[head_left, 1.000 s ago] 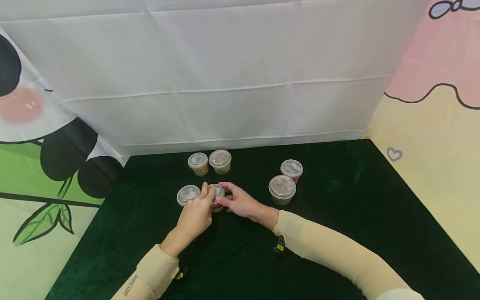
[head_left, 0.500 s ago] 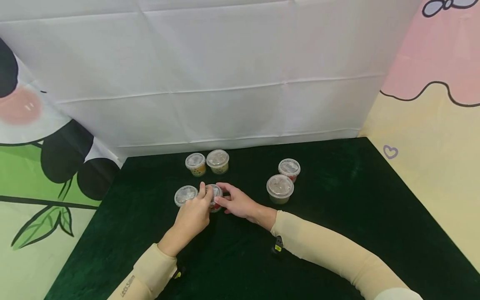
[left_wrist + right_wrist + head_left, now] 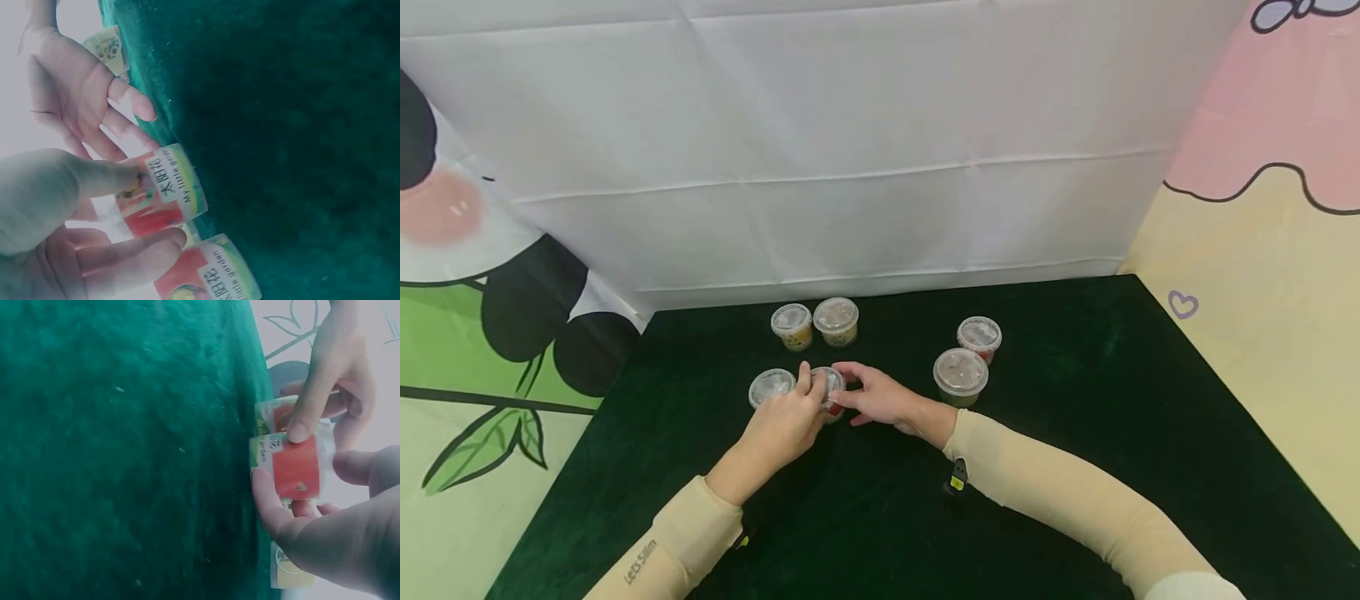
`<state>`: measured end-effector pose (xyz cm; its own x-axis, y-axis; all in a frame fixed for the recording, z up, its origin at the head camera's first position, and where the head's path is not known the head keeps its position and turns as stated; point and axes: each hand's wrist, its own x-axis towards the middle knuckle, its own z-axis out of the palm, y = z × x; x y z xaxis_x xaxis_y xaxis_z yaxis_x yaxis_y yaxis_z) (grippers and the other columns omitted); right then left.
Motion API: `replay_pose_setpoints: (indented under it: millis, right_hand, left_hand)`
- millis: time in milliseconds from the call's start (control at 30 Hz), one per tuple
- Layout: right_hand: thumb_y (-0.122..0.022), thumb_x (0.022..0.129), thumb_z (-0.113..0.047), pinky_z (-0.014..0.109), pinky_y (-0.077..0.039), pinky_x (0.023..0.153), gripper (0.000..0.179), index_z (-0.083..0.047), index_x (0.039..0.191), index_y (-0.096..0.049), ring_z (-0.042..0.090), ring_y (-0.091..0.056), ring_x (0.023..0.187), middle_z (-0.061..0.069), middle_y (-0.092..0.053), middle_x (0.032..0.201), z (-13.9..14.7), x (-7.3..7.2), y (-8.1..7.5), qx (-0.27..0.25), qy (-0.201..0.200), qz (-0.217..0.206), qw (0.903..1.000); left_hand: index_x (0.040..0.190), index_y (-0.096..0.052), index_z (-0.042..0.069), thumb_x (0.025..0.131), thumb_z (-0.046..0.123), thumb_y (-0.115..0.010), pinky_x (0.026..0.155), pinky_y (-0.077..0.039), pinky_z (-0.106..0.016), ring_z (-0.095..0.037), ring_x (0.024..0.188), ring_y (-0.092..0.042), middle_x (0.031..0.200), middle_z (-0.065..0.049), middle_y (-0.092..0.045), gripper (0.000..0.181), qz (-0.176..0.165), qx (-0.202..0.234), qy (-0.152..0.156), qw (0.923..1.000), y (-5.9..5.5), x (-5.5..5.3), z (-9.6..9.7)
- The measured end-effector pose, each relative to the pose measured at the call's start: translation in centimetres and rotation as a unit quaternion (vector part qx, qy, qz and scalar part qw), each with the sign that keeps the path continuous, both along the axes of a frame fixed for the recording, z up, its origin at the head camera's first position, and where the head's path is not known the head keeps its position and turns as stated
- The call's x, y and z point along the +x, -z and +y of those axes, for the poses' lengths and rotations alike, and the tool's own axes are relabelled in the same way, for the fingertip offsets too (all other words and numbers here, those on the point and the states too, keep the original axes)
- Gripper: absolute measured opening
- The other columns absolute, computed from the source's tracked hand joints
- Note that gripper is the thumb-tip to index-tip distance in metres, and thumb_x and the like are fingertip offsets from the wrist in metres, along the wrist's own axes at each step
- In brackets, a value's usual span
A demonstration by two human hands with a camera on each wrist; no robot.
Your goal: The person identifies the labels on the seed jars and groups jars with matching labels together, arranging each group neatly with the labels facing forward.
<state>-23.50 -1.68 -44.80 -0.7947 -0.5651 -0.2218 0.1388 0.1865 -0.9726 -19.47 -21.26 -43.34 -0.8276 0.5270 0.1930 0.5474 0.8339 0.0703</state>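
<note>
My left hand (image 3: 778, 427) holds a small lidded plastic cup (image 3: 164, 199) with a red flower label reading "My little garden". The thumb presses one side of its wall and a finger the other, as the left wrist view shows. Left of it stands a second red-labelled cup (image 3: 771, 385), close beside the first, with the left fingers between them. My right hand (image 3: 887, 407) comes from the right, its fingers loosely spread about the held cup's right side. In the right wrist view one fingertip (image 3: 265, 487) lies at the cup's wall near its base.
Behind the hands stand a yellow-labelled cup (image 3: 793, 327) and a pale-labelled cup (image 3: 837, 322). To the right are a wide-lidded cup (image 3: 960, 377) and a red-labelled cup (image 3: 980, 335). All rest on a dark green cloth (image 3: 1075, 400), backed by a white curtain (image 3: 865, 150).
The left forearm has shifted slightly left and down. The right hand's fingers have loosened a little around the cup. The cups keep their places.
</note>
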Motion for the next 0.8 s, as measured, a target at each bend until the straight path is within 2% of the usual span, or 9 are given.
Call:
replay_pose_setpoints:
  millis: [133,233,300,400,467,533,667,800]
  right_hand:
    - [-0.056,0.106,-0.02,0.044,-0.053,0.097,0.054,-0.01,0.156,-0.037,0.029,-0.054,0.127,0.012,-0.042,0.152,0.9,-0.2,-0.6,0.004,-0.014,0.009,0.9999]
    - [-0.056,0.106,-0.02,0.042,-0.052,0.099,0.054,-0.008,0.156,-0.036,0.03,-0.053,0.129,0.015,-0.041,0.153,2.7,-0.1,-1.2,0.006,-0.033,0.043,0.9985]
    - [-0.055,0.106,-0.019,0.041,-0.052,0.099,0.053,-0.007,0.155,-0.038,0.032,-0.054,0.128,0.018,-0.043,0.152,4.6,0.1,-1.8,0.009,-0.05,0.08,0.9955]
    - [-0.055,0.106,-0.017,0.039,-0.053,0.098,0.049,-0.004,0.152,-0.041,0.037,-0.057,0.123,0.021,-0.048,0.146,7.9,0.4,-3.0,0.016,-0.073,0.147,0.9863]
    - [-0.055,0.106,-0.018,0.04,-0.053,0.097,0.047,-0.004,0.15,-0.043,0.038,-0.058,0.12,0.02,-0.051,0.143,10.2,0.6,-3.8,0.032,-0.081,0.187,0.9786]
    - [-0.055,0.107,-0.02,0.043,-0.052,0.097,0.045,-0.006,0.149,-0.045,0.037,-0.059,0.118,0.016,-0.054,0.14,12.5,0.9,-4.6,0.056,-0.077,0.218,0.9712]
    - [-0.056,0.107,-0.023,0.045,-0.051,0.096,0.043,-0.01,0.146,-0.049,0.031,-0.058,0.118,0.013,-0.057,0.136,16.4,1.2,-5.2,0.1,-0.053,0.25,0.9615]
    - [-0.059,0.105,-0.018,0.043,-0.055,0.093,0.044,-0.007,0.146,-0.048,0.036,-0.06,0.114,0.018,-0.058,0.132,19.3,1.2,-4.8,0.101,-0.03,0.24,0.965]
  left_hand:
    - [0.138,-0.054,-0.005,0.089,0.027,-0.081,0.042,-0.039,-0.021,-0.009,0.044,-0.043,0.141,-0.039,-0.047,0.065,-0.021,-0.004,-0.01,0.9997,-0.8,0.1,0.2]
    - [0.143,-0.051,-0.002,0.088,0.034,-0.082,0.041,-0.038,-0.022,-0.011,0.044,-0.045,0.144,-0.036,-0.046,0.073,-0.023,-0.004,-0.019,0.9996,-1.7,0.7,0.9]
    - [0.146,-0.049,-0.001,0.088,0.034,-0.081,0.041,-0.04,-0.023,-0.016,0.049,-0.055,0.145,-0.034,-0.047,0.075,-0.008,-0.002,-0.015,0.9999,-2.3,1.2,1.8]
    - [0.148,-0.049,0.002,0.089,0.034,-0.08,0.047,-0.05,-0.028,-0.027,0.07,-0.07,0.139,-0.028,-0.056,0.073,0.036,-0.004,-0.002,0.9993,-3.3,1.8,3.5]
    - [0.145,-0.053,0.004,0.09,0.035,-0.079,0.053,-0.056,-0.033,-0.033,0.085,-0.072,0.129,-0.024,-0.062,0.069,0.064,-0.014,0.003,0.9978,-4.0,2.1,4.7]
    - [0.141,-0.057,0.005,0.091,0.038,-0.077,0.059,-0.059,-0.037,-0.033,0.089,-0.071,0.12,-0.019,-0.065,0.063,0.077,-0.03,0.004,0.9966,-4.5,2.2,5.8]
    - [0.136,-0.062,0.008,0.093,0.041,-0.074,0.065,-0.059,-0.037,-0.028,0.088,-0.068,0.117,-0.014,-0.066,0.055,0.048,-0.047,0.014,0.9976,-4.8,1.8,7.5]
    - [0.141,-0.058,0.009,0.096,0.039,-0.072,0.073,-0.058,-0.037,-0.025,0.097,-0.066,0.123,-0.012,-0.063,0.055,-0.013,-0.002,0.053,0.9985,-4.0,1.1,9.5]
